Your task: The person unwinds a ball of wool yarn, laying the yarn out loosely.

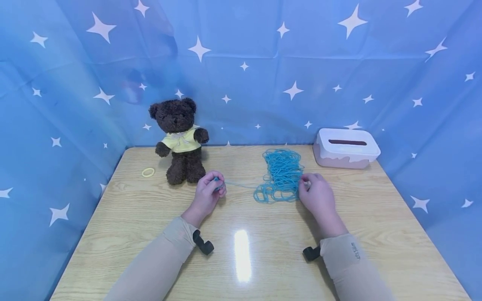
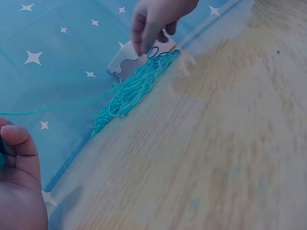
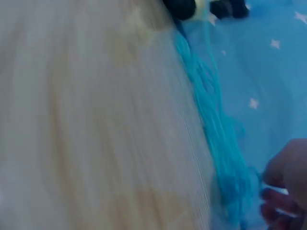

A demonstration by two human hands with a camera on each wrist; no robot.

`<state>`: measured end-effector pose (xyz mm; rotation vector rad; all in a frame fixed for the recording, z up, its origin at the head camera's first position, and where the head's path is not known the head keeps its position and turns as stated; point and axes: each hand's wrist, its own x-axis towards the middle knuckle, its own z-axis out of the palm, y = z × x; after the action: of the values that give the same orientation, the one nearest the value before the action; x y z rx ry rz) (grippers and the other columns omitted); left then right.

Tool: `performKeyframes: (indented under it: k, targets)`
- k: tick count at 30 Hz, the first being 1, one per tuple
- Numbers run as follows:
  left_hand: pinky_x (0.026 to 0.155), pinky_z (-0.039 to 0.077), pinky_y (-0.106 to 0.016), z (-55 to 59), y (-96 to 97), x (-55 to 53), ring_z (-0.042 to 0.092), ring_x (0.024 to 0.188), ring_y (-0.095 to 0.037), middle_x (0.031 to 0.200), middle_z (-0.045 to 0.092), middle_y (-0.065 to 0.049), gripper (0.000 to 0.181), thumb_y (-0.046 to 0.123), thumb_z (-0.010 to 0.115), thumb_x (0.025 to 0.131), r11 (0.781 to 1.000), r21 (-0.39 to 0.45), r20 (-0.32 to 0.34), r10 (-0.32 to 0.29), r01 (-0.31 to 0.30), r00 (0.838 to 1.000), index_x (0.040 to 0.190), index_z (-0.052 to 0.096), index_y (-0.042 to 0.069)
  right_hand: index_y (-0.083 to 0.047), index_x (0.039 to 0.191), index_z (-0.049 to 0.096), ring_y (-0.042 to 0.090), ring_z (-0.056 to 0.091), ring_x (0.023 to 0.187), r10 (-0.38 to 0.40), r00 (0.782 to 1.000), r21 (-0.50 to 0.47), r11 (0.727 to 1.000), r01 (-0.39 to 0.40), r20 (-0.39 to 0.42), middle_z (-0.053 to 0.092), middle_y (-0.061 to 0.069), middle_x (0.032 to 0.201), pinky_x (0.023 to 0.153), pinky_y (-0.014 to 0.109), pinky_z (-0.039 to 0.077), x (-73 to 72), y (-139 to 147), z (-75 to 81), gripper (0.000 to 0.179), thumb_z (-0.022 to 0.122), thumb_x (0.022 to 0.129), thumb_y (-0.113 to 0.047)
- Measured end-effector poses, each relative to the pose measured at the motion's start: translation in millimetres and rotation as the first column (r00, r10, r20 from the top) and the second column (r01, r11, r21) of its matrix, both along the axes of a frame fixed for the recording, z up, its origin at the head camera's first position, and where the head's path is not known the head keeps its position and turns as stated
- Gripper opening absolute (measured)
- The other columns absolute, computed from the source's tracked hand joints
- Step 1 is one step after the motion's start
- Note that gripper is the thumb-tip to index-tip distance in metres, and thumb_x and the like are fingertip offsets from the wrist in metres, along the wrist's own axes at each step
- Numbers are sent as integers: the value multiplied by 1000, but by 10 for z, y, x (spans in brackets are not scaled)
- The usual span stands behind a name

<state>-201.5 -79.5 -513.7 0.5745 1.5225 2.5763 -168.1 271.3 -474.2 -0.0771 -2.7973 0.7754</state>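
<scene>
A loose heap of turquoise yarn [image 1: 283, 173] lies on the table between the hands. My left hand [image 1: 209, 188] curls around a small wound bit of the same yarn, mostly hidden by the fingers. From it a single strand [image 1: 241, 185] stretches taut across to the heap. At the heap's right edge, my right hand [image 1: 318, 194] pinches a loop of yarn between thumb and fingers. That loop [image 2: 153, 51] stands up beneath the fingertips in the left wrist view. The right wrist view is blurred, with the right hand [image 3: 290, 187] beside the yarn.
A brown teddy bear [image 1: 176, 121] in a yellow shirt stands behind the left hand. Left of it lies a yellow ring [image 1: 148, 172]. At the back right is a white and pink tissue box [image 1: 346, 150]. A blue starred curtain [image 1: 241, 83] borders the wooden table [image 1: 271, 259].
</scene>
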Motion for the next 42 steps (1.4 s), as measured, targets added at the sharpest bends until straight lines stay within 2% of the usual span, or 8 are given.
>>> performKeyframes:
  k: [5,10,13,15,20,26,33,42]
  targets:
    - [59,33,-31,-8,-1,-3,49,63,-8,72,53,4,20,-4,44,101,1000,-1,-2,-3,3,1000,97,59,9,-6,131,75,31,72,96,164,979,-55,984,-172,-121,72,18,130,84,51,62,-6,-451,24,29,66,107,-21]
    - [60,38,-27,-17,-4,-2,50,64,-8,73,54,5,21,-4,44,101,1000,-5,1,-15,15,1000,98,59,10,-11,148,67,15,75,92,392,919,-184,901,-392,-40,71,12,145,82,36,64,10,-993,83,41,66,110,-27]
    - [61,41,-25,-16,0,5,50,65,-8,74,55,5,21,-4,44,102,1000,-10,-3,-29,29,1000,98,60,10,-11,154,62,14,75,91,466,885,-208,865,-456,-2,71,10,148,79,32,64,12,-1250,84,45,65,112,-27]
    - [61,42,-24,-11,4,10,51,65,-8,75,55,4,21,-3,45,101,999,-12,-4,-35,35,999,99,60,11,-9,154,63,13,74,88,482,876,-200,859,-472,3,75,8,143,75,31,62,6,-1374,75,45,66,112,-26]
    - [61,44,-22,7,19,18,52,64,-8,74,56,4,22,-4,45,100,1000,-9,7,-26,26,1000,98,62,11,-11,142,73,10,69,84,473,880,-137,870,-473,-31,82,4,121,72,28,58,-7,-1537,46,34,66,112,-27]
    - [60,43,-23,30,28,22,51,64,-9,73,56,4,22,-4,45,100,1000,-12,15,-21,21,1000,98,61,11,-12,125,81,11,68,84,447,892,-172,875,-452,-73,82,1,106,75,28,58,-3,-1489,37,22,65,112,-22]
    - [60,40,-26,31,26,17,49,63,-9,72,54,5,21,-3,45,100,999,-33,21,-11,12,1000,97,60,11,-11,122,81,8,65,74,361,923,-199,902,-382,-133,83,4,103,64,26,54,11,-1170,62,23,65,112,-25]
    - [62,38,-29,33,9,27,47,64,-11,71,51,5,20,-3,44,100,999,-45,35,-6,7,999,96,59,10,-6,118,81,11,63,73,251,940,-193,935,-298,-232,78,7,94,65,23,53,22,-697,53,19,68,109,-17]
